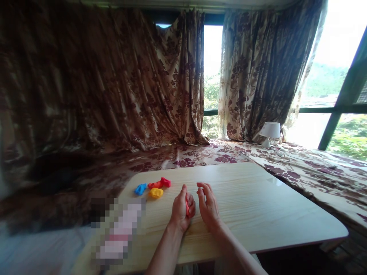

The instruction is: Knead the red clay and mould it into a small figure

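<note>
Within the left hand (pixel 179 210), the fingers (pixel 192 209) are curled into a near fist around a coral-red clay-like lump (pixel 187 205), of which only a strip shows between thumb and fingertips. The hidden portion could not be examined. The right hand (pixel 210 206) stands just beside it, apart, fingers part-spread and loosely bent, with nothing visible in its grasp. Both hands are at the middle of the pale wood-grain bench (pixel 252 206); whether either bears on the surface cannot be told.

Handling assessment: the held lump is judged light, soft and easily dented, perhaps slightly tacky, with little risk of slipping or breaking. A broad hold in the palm, or flat finger pads on opposite sides, should suit it; pinching would likely leave marks.

To the left, near the bench's far edge, lie a yellow lump (pixel 156 193), a blue lump (pixel 140 189) and a red mass (pixel 156 185), apparently of like material. Nearer, a pixelated pink shape (pixel 122 233) cannot be identified. Beyond are floral cloth (pixel 226 158), a white-shaded lamp (pixel 270 130) and patterned curtains (pixel 169 84).
</note>
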A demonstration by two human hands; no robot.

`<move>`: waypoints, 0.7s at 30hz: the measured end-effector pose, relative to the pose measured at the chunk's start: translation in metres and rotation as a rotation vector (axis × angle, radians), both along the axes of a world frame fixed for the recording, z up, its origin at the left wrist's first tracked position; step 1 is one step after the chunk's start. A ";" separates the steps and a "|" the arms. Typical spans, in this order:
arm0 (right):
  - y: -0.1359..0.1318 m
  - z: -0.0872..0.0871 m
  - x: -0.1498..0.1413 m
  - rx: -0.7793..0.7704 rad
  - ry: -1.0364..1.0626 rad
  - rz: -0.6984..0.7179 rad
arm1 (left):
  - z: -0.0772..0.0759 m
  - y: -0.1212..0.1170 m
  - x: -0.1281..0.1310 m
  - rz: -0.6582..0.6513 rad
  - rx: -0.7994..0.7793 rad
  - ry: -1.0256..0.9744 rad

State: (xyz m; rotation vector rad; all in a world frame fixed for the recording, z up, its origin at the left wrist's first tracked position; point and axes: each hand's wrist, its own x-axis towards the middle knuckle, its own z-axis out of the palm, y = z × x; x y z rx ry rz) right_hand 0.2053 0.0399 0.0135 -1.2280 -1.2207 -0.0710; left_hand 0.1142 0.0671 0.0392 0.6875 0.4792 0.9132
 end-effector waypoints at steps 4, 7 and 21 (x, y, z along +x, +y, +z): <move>0.001 -0.002 0.001 -0.023 0.010 0.014 | 0.001 0.001 -0.001 -0.001 -0.058 -0.058; 0.001 -0.002 0.002 -0.032 0.015 0.009 | 0.001 0.002 -0.001 -0.046 -0.083 -0.171; 0.001 -0.001 0.002 -0.009 -0.016 -0.011 | -0.003 0.007 -0.003 0.058 -0.096 -0.039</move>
